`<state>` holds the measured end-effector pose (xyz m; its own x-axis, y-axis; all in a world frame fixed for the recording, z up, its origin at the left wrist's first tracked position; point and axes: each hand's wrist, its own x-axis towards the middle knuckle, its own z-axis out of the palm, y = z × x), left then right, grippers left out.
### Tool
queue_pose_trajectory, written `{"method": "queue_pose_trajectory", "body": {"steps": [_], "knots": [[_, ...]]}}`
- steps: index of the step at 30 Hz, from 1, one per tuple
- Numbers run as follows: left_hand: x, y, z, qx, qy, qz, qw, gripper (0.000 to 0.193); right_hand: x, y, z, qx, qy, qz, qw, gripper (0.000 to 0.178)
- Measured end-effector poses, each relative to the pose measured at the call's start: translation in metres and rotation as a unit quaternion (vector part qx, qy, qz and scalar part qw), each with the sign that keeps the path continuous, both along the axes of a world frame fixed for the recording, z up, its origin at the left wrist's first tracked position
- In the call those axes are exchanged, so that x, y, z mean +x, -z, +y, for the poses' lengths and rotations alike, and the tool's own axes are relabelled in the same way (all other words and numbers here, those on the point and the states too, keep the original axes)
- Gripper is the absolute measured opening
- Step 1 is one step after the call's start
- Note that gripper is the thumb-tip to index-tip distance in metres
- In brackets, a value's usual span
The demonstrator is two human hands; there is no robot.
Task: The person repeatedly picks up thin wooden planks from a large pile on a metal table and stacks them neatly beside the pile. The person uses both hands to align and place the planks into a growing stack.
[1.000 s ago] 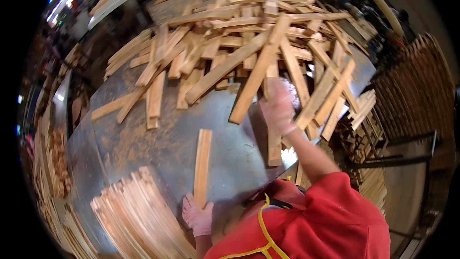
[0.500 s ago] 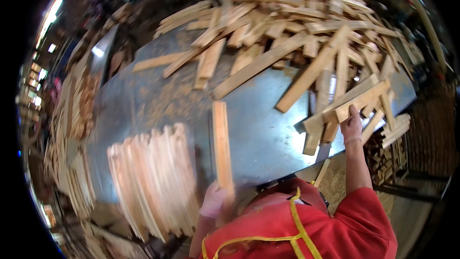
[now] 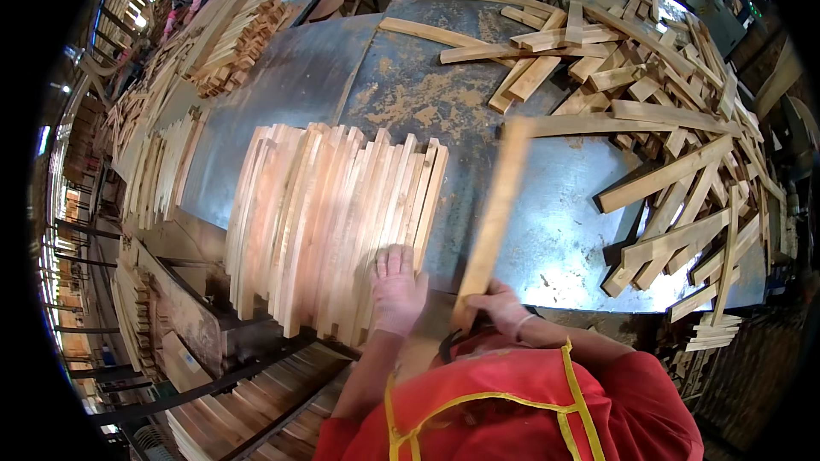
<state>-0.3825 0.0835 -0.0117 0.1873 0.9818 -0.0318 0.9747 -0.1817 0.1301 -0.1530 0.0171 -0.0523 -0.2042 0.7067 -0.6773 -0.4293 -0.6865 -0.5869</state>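
Observation:
My right hand (image 3: pixel 501 309) grips the near end of a wooden slat (image 3: pixel 498 205), which points away from me over the metal table. The slat is a little smeared by motion. My left hand (image 3: pixel 397 288), in a pale glove, lies with its fingers stretched along the near right part of a row of wooden slats (image 3: pixel 312 222) packed side by side. The slats in that row stand close together, and their near ends reach past the table's near edge. A glove covers my right hand too; the slat partly hides its fingers.
A jumbled heap of loose slats (image 3: pixel 683 145) covers the right side of the metal table (image 3: pixel 282 68). Sawdust (image 3: pixel 418 94) lies across its middle. More stacked slats (image 3: pixel 239 43) stand at the far left. Below left is a rack of boards (image 3: pixel 256 401). Far off, a person (image 3: pixel 181 4) is visible.
My view has swung left. My right hand has come from the heap to my front with a slat. My left hand no longer holds its slat and now rests on the row.

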Motion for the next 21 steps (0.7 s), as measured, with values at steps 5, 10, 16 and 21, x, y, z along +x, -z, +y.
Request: {"method": "queue_pose_trajectory", "body": {"steps": [5, 10, 16, 21], "knots": [[0.026, 0.012, 0.012, -0.013, -0.034, 0.008, 0.999, 0.087, -0.072, 0.072, 0.026, 0.352, -0.410, -0.225, 0.811, 0.054], [0.024, 0.014, 0.018, -0.048, -0.048, 0.021, 0.997, 0.087, 0.098, 0.005, 0.099, 0.336, -0.142, -0.431, 0.825, 0.059], [0.049, 0.013, 0.022, -0.014, -0.059, 0.115, 0.991, 0.080, 0.359, -0.057, 0.150, -0.071, 0.313, -0.785, 0.530, 0.088], [0.119, -0.004, 0.026, 0.043, 0.050, 0.095, 0.993, 0.082, 0.354, -0.055, 0.138, -0.060, 0.197, -0.793, 0.573, 0.106]]}}
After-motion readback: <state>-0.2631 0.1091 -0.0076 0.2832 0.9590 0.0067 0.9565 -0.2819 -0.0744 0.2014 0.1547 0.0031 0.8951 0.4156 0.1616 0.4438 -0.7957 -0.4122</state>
